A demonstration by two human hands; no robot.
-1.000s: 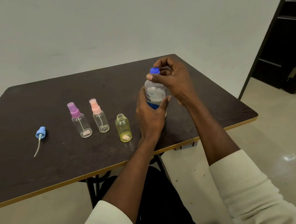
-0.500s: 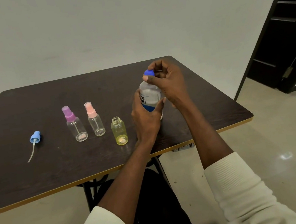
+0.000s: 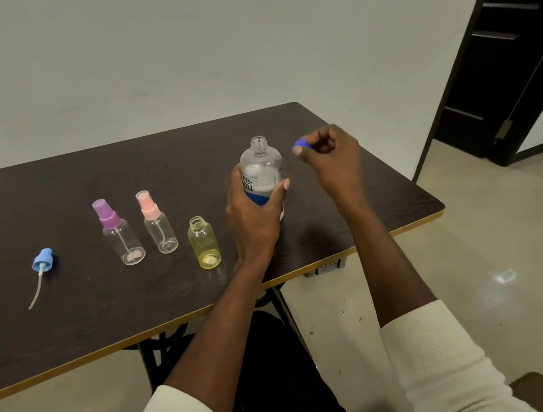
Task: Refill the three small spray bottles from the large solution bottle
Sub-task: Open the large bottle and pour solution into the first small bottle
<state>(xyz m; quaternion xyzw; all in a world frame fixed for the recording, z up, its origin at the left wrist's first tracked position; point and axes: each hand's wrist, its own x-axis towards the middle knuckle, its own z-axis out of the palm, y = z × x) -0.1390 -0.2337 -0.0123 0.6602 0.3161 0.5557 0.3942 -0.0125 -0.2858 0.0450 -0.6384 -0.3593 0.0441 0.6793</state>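
The large clear solution bottle [image 3: 262, 169] with a blue-and-white label stands upright on the dark table [image 3: 138, 303], its neck uncapped. My left hand [image 3: 253, 215] grips its lower body. My right hand [image 3: 333, 159] is just right of the bottle and pinches its blue cap [image 3: 299, 146] in the fingertips. Left of the large bottle stand three small bottles: a yellow one [image 3: 204, 243] with an open neck, a clear one with a pink sprayer [image 3: 157, 226], and a clear one with a purple sprayer [image 3: 118, 233].
A blue spray head with its dip tube [image 3: 40, 267] lies on the table at the far left. The table's yellow-edged front rim runs just before my forearms. A dark door [image 3: 511, 46] stands open at the right, over a pale tiled floor.
My right hand has taken the blue cap off the large bottle and moved it to the right. The bottle's neck is now bare. My left hand keeps its grip on the bottle.
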